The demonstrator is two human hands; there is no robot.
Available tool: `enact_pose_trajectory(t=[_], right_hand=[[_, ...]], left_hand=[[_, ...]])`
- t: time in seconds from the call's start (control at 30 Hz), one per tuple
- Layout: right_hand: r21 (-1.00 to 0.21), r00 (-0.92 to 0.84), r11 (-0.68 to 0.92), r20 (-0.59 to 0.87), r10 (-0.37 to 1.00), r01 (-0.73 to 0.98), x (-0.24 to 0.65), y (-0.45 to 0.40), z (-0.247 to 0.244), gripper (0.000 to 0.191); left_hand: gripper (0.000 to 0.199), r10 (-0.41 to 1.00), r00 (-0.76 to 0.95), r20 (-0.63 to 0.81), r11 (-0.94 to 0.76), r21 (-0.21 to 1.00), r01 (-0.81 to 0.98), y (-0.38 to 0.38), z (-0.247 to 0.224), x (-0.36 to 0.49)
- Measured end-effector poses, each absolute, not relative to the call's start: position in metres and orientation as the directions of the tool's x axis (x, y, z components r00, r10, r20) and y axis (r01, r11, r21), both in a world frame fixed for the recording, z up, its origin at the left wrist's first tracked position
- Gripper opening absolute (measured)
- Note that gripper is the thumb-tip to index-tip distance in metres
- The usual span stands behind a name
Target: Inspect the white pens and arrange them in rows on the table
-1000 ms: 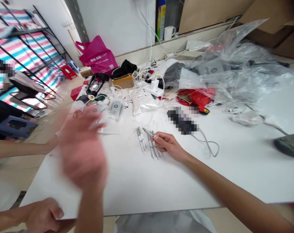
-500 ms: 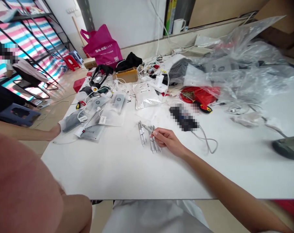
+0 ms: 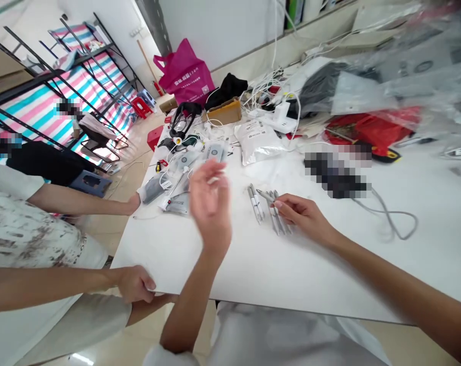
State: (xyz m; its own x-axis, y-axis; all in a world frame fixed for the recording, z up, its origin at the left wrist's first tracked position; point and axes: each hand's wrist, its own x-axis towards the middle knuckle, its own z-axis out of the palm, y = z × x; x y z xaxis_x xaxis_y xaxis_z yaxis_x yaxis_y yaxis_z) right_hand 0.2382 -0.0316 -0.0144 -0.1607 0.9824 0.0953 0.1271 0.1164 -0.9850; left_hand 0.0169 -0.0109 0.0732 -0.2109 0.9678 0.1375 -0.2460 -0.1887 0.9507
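Note:
Between the thumb and fingers of my right hand [image 3: 297,213] is a grey pen [image 3: 266,194], held above the white table [image 3: 238,264]. Under and beside that hand lie several grey and white pens [image 3: 275,219] side by side. Slightly to their left, more pens [image 3: 255,204] rest together on the tabletop. My left hand [image 3: 211,198] is raised over the table, blurred by motion, with its fingers loosely curled and apart and nothing seen in it. It hides part of the packets behind it.
A person stands at the left, one hand [image 3: 136,284] at the table's edge. Packets [image 3: 177,204], a white pouch [image 3: 258,142], a pink bag [image 3: 188,76], a red bag [image 3: 382,127], a cable [image 3: 401,213] and clear plastic [image 3: 398,86] lie around the far side.
My left hand has come into view over the table. The view has turned left, so things appear further right. More of the person at the left shows. My right hand still holds the pen.

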Motion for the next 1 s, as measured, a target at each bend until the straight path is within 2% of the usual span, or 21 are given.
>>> enact_pose_trajectory(t=[0.07,0.2,0.4,0.53,0.63,0.77,1.0], right_hand=[[-0.941,-0.088,0.207,0.19,0.978,0.267,0.236,-0.033,-0.014,0.052],[-0.837,-0.075,0.308,0.308,0.948,0.453,0.236,-0.032,-0.022,0.047],[-0.776,-0.032,0.295,0.335,0.942,0.557,0.242,-0.028,-0.034,0.041],[-0.851,-0.124,0.267,0.237,0.964,0.451,0.241,-0.03,-0.027,0.041],[-0.96,-0.186,0.136,0.091,0.978,0.246,0.238,-0.033,-0.019,0.043],[-1.0,-0.228,-0.003,-0.01,0.974,0.031,0.233,-0.033,-0.017,0.046],[-0.999,-0.183,0.008,-0.001,0.983,0.046,0.232,-0.03,-0.024,0.047]], left_hand=[[0.051,0.971,-0.183,0.151,-0.183,0.968,-0.172,-0.004,0.051,0.034],[0.039,0.999,-0.035,0.023,-0.026,0.993,-0.116,0.009,0.013,0.056],[0.032,0.996,0.02,-0.082,0.084,0.946,-0.314,0.011,0.003,0.064],[0.03,0.992,0.097,-0.081,0.114,0.905,-0.41,0.011,-0.01,0.063],[0.033,0.982,0.187,-0.019,0.104,0.884,-0.455,0.011,-0.015,0.059],[0.037,0.961,0.271,-0.056,0.192,0.839,-0.509,0.007,-0.013,0.059],[0.039,0.95,0.3,-0.082,0.23,0.834,-0.502,0.002,-0.014,0.061]])
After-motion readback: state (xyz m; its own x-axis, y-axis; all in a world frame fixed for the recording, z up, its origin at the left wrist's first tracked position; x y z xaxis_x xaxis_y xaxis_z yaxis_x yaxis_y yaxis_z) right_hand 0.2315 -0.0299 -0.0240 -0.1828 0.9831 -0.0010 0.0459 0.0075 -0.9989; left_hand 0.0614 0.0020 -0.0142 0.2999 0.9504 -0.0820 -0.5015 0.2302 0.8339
